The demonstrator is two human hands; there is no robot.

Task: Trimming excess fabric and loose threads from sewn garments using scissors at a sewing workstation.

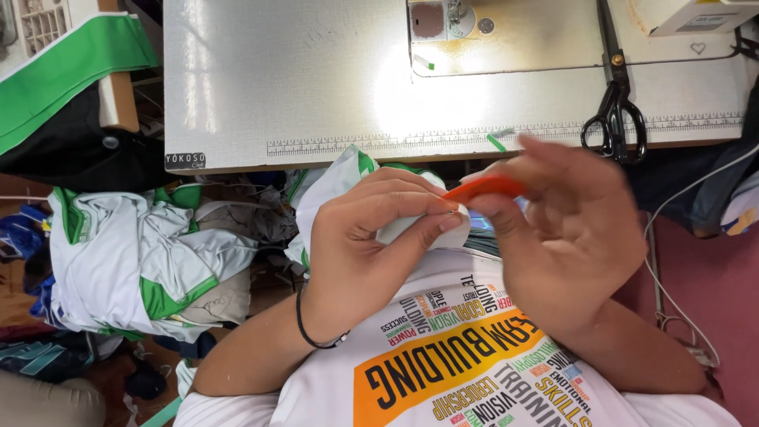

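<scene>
Pinching a small piece of white fabric point(419, 225), the left hand point(371, 245) is closed on it between thumb and forefinger, held above the person's lap just below the table edge. The right hand point(569, 229) is closed around a slim orange tool point(484, 187), gripped between thumb and fingers, its tip meeting the white fabric at the left thumb. The right hand appears slightly blurred. A thin black band point(310, 332) circles the left wrist.

The white sewing table point(300, 87) lies directly ahead, with a printed ruler strip along its near edge. Black-handled scissors point(614, 111) rest on the table, well apart from both hands to the right. The metal bed of a sewing machine point(506, 35) occupies the table's far centre. A heap of white and green garments point(134, 261) lies left of the person, below the table. A white cable point(672, 261) hangs at the right.
</scene>
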